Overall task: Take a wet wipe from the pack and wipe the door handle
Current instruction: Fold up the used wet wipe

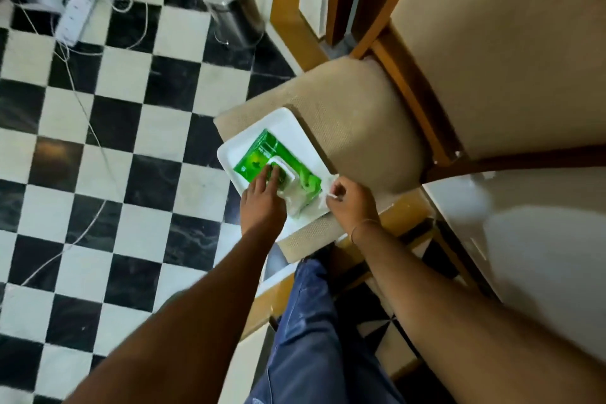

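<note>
A green wet wipe pack (259, 154) lies on a white tray (282, 121) on a chair's beige seat (354, 128). My left hand (262, 200) rests on the pack, fingertips pressing on its white lid flap and holding it down. White wipe material (293, 205) bulges at the pack's near end. My right hand (351, 203) is at the tray's right corner, with thumb and fingers pinched on a white wet wipe (332, 196). No door handle is in view.
The chair's padded back (492, 43) rises at the right. A steel pedal bin (229, 0) stands on the chequered floor (131, 141) beyond the chair. A power strip (78, 6) and loose cables lie at the top left. My blue-trousered leg (311, 321) is below.
</note>
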Action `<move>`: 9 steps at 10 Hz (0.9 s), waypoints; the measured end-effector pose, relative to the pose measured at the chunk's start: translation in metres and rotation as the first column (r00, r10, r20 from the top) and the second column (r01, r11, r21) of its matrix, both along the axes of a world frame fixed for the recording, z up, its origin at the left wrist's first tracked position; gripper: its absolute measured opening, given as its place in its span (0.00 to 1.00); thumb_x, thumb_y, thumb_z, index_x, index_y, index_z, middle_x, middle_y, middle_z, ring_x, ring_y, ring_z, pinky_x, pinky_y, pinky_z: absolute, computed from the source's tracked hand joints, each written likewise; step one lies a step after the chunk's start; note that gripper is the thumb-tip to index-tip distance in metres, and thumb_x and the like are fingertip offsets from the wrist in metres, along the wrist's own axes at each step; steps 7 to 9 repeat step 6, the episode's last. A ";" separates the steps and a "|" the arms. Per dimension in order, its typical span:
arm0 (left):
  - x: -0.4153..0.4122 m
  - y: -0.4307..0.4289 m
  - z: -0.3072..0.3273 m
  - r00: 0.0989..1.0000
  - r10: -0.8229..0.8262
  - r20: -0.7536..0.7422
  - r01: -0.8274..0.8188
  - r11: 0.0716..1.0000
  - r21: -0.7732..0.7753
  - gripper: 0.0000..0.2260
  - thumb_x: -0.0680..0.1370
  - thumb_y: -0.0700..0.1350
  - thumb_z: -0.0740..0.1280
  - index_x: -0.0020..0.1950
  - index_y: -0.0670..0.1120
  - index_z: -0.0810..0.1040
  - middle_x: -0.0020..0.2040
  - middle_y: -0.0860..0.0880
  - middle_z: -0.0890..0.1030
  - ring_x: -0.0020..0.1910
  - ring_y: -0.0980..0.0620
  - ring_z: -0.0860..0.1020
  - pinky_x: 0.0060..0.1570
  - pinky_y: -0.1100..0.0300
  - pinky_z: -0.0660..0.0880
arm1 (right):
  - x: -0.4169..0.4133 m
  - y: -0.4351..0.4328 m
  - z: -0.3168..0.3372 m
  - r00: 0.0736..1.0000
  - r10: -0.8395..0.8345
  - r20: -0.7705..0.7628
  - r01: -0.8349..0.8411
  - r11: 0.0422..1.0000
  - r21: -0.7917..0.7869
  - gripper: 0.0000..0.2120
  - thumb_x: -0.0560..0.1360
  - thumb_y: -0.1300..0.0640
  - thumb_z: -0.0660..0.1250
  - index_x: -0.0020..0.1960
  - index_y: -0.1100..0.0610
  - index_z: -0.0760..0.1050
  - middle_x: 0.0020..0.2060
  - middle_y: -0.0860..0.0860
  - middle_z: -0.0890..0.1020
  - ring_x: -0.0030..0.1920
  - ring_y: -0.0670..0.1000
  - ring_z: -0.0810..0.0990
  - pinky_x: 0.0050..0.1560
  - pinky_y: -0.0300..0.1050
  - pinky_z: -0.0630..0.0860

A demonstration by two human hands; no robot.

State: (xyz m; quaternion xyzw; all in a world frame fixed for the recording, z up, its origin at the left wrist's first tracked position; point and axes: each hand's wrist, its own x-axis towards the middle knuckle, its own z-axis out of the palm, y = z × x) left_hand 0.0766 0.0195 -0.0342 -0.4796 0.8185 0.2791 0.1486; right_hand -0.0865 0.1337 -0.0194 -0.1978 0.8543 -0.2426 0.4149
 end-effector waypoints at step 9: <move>0.025 -0.017 0.008 0.808 -0.471 0.354 0.545 0.826 -0.145 0.43 0.83 0.44 0.64 0.89 0.54 0.38 0.90 0.48 0.41 0.89 0.41 0.49 0.87 0.39 0.45 | 0.003 0.007 0.015 0.980 0.183 -0.084 -0.183 0.983 -0.003 0.19 0.79 0.60 0.61 0.66 0.49 0.83 0.68 0.45 0.82 0.66 0.53 0.81 0.63 0.50 0.80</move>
